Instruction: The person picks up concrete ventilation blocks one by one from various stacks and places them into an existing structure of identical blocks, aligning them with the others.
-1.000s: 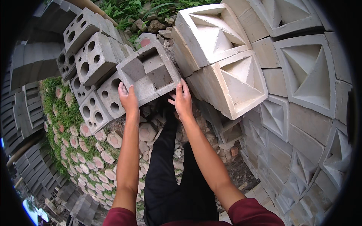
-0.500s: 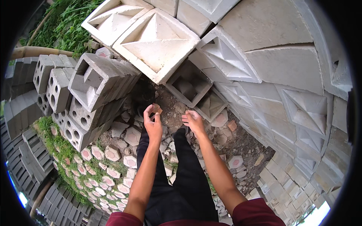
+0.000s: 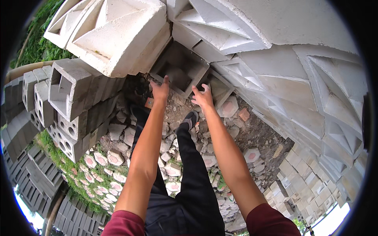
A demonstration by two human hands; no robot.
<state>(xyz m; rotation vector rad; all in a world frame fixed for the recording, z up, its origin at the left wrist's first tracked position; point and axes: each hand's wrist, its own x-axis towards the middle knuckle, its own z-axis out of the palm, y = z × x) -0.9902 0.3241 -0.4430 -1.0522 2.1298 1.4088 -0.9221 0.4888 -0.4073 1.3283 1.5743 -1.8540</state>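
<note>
A hollow concrete block (image 3: 201,74) with a dark, recessed inside stands at the foot of the stacks ahead of me. My left hand (image 3: 160,90) is at its lower left edge, fingers spread and holding nothing. At its lower right corner is my right hand (image 3: 202,96), its fingers bent but apart, also holding nothing. Whether the fingertips touch the block I cannot tell. Beside it, to the right, a second hollow block (image 3: 226,94) leans close to my right hand. An orange brick fragment (image 3: 149,103) lies on the ground just below my left hand.
Pale patterned blocks (image 3: 118,35) are stacked above the dark block. A tall stack of grey blocks (image 3: 283,74) rises on the right. Holed blocks (image 3: 67,137) stand at left. Rubble and hexagonal pavers (image 3: 172,170) cover the ground around my sandalled foot (image 3: 191,118).
Both hands have reached forward to the dark block, and I have stepped closer to the stacks. The orange fragment that my left hand held is out of it.
</note>
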